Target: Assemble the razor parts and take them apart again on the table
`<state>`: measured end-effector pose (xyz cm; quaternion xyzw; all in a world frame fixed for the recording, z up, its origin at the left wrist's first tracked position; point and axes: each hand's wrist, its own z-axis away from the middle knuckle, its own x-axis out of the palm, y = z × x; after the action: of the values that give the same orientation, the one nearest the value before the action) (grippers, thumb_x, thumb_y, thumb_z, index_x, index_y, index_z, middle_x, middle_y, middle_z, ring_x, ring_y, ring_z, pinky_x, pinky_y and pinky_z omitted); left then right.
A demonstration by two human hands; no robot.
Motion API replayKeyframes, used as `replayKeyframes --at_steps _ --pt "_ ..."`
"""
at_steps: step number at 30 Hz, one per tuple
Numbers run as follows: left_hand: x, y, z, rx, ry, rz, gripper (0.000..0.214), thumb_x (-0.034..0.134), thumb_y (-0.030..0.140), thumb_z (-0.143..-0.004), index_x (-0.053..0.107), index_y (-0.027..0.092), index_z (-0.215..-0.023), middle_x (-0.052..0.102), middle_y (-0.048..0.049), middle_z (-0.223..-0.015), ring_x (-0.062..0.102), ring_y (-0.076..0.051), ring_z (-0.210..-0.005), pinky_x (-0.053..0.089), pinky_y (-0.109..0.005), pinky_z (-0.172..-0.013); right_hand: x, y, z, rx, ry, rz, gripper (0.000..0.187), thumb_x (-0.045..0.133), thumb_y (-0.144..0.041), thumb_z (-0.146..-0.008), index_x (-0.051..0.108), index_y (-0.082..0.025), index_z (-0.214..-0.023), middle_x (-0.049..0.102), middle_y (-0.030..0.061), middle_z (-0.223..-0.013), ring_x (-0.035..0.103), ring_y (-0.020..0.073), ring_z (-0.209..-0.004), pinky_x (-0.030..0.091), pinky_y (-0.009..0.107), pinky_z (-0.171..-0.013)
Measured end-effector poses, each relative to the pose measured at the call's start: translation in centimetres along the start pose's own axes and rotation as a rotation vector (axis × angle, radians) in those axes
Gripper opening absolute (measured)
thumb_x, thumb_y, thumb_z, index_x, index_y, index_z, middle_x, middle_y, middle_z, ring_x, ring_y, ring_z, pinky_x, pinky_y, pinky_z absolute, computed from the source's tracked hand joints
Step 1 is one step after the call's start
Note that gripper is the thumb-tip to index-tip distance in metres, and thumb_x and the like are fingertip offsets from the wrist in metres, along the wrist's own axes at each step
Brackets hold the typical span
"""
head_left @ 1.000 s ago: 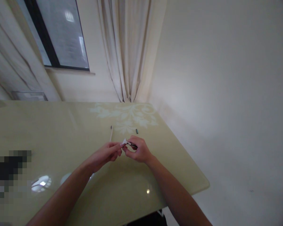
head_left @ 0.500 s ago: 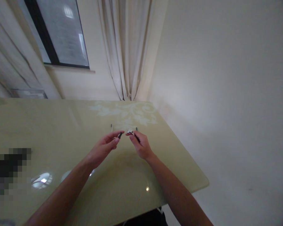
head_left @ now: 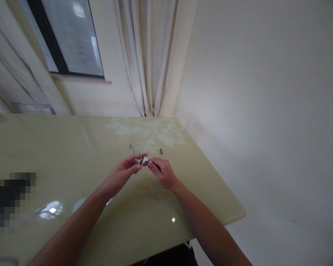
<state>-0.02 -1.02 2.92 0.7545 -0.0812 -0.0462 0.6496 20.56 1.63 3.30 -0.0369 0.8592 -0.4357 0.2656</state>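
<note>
My left hand (head_left: 126, 166) pinches a small dark bar-shaped piece (head_left: 141, 160) between the thumb and fingers, over the table. Closed round the dark handle (head_left: 158, 167) of a razor-like tool is my right hand (head_left: 164, 173). The tool's silvery-white head (head_left: 145, 160) points left and meets the dark piece at the left fingertips. Whether the two are joined cannot be made out. Just beyond the hands lie a thin white stick with a grey end (head_left: 131, 148) and a small dark green piece (head_left: 161, 151).
The pale green glossy table (head_left: 211, 203) has a white floral pattern near its far edge. A wall (head_left: 252, 111) runs along the right side. Behind the table hang curtains (head_left: 150, 55) beside a window (head_left: 72, 37). A blurred-out dark shape (head_left: 11, 199) is at left.
My right hand has moved left, bringing the tool's head from a small gap away up against the dark piece. The green piece on the table is now fully uncovered.
</note>
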Motion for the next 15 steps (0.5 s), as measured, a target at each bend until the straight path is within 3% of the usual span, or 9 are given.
replayKeyframes --at_steps 9,15 --pt "-0.13 0.01 -0.06 0.018 0.014 -0.052 0.051 0.077 0.041 -0.084 0.071 0.026 -0.133 0.068 -0.0035 -0.091 0.057 -0.017 -0.084 0.045 -0.029 -0.078 -0.05 0.01 0.0 -0.028 -0.008 0.003 0.041 0.047 -0.046 -0.106 0.073 -0.016 -0.097 0.058 0.0015 -0.074 0.05 0.0149 -0.066 0.037 0.028 -0.068" --pt "0.15 0.61 -0.05 0.087 0.068 -0.132 0.045 0.081 0.038 -0.081 0.076 0.027 -0.123 0.06 0.0 -0.08 0.053 -0.014 -0.075 0.044 -0.026 -0.071 -0.29 -0.05 -0.08 -0.013 -0.041 0.005 0.044 0.046 -0.05 -0.106 0.072 -0.017 -0.093 0.055 0.0016 -0.073 0.048 0.0157 -0.067 0.036 0.028 -0.067"
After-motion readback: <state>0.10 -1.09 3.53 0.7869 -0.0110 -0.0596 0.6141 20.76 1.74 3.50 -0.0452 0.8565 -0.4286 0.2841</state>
